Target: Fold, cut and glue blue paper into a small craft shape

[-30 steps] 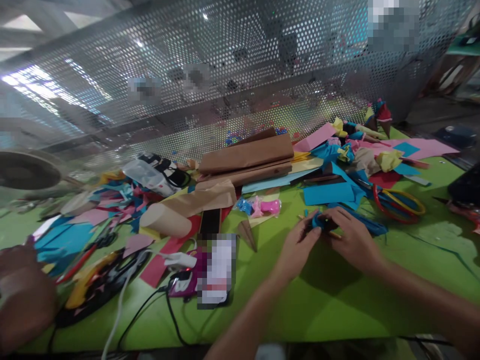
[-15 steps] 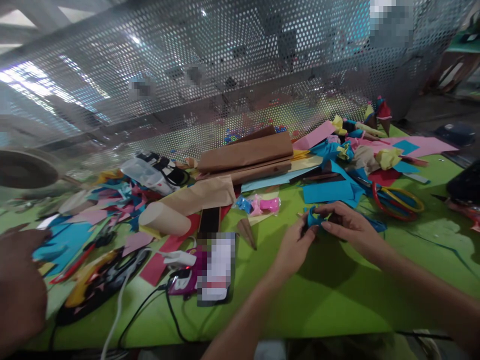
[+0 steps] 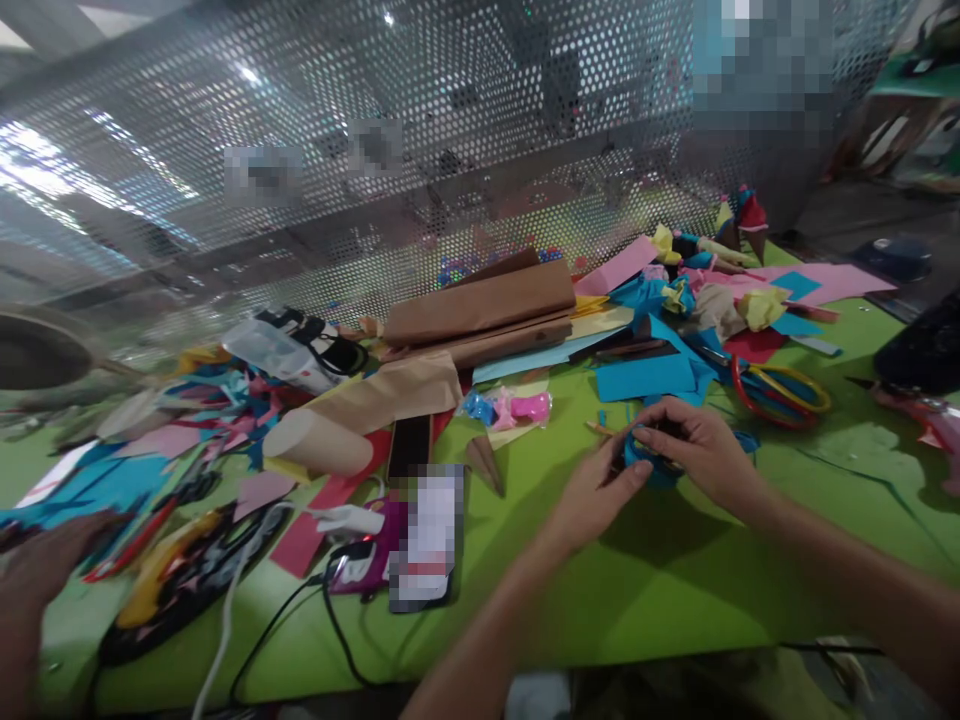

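Just above the green table, my left hand [image 3: 600, 488] and my right hand [image 3: 696, 446] come together, fingers closed on a small piece of blue paper [image 3: 639, 447]. The paper looks curled, and my fingers hide part of it. A small brown paper cone [image 3: 486, 465] lies on the table left of my left hand. Scissors [image 3: 780, 388] with red and yellow handles rest beyond my right hand. Behind my hands is a flat blue paper sheet [image 3: 646, 379]. A plastic packet [image 3: 506, 408] with blue and pink contents sits nearby.
Brown paper rolls [image 3: 480, 302] lie along a perforated metal screen [image 3: 420, 150]. A beige paper roll [image 3: 319, 440], a phone [image 3: 427, 540] and a purple device [image 3: 367, 560] with cables occupy the left-middle. Another person's hand [image 3: 41, 580] is at far left, near blue paper scraps.
The blue paper has turned a little between my fingers, and both hands stay on it. At far left, the other person's hand has moved lower. The whole view has shifted slightly.
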Demonstrator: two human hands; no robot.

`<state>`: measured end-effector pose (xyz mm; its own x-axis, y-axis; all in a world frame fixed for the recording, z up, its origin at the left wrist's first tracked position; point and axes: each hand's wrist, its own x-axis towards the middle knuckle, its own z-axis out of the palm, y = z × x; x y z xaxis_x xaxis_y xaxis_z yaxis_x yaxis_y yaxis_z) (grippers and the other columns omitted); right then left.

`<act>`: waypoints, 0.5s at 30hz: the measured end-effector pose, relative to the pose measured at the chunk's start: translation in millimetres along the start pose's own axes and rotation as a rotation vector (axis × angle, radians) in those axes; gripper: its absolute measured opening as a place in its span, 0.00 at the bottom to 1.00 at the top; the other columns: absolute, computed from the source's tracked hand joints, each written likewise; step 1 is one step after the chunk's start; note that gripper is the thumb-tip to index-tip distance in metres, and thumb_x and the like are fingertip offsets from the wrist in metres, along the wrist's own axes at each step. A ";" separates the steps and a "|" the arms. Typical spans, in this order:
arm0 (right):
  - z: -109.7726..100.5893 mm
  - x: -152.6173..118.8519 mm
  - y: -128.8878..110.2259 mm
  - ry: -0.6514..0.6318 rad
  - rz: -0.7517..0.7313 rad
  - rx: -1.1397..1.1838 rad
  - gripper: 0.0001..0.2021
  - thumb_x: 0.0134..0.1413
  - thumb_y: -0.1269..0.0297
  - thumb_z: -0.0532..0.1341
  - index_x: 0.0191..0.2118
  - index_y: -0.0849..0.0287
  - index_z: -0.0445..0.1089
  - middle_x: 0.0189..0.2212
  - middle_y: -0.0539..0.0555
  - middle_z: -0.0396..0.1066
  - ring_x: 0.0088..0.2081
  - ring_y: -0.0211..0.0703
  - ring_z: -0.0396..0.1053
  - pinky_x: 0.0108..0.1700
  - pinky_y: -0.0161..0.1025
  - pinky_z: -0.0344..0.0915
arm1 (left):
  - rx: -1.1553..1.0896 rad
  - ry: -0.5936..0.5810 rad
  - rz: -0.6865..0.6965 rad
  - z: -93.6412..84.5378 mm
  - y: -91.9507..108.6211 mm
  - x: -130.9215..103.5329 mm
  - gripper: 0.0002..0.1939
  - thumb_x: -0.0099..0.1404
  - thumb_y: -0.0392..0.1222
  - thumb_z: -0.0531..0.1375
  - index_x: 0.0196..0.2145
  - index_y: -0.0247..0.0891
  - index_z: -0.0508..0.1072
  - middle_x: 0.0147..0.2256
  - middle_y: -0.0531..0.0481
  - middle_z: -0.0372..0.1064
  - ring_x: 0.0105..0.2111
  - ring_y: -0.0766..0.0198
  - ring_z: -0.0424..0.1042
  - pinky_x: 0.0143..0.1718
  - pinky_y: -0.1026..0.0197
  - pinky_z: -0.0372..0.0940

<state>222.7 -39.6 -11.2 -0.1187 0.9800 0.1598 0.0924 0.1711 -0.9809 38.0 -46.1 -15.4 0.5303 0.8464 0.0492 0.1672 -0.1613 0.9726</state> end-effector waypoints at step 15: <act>0.3 -0.3 3.5 0.079 0.014 -0.013 0.12 0.58 0.52 0.66 0.36 0.56 0.74 0.29 0.51 0.72 0.30 0.41 0.66 0.31 0.39 0.62 | 0.052 0.121 -0.052 0.4 0.7 -0.8 0.18 0.71 0.50 0.57 0.54 0.40 0.71 0.51 0.45 0.73 0.52 0.51 0.70 0.56 0.51 0.63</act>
<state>222.7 -39.3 -14.7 -0.0389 0.9872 0.1549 0.1063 0.1582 -0.9817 38.0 -47.0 -14.9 0.4161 0.9088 0.0295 0.2364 -0.1395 0.9616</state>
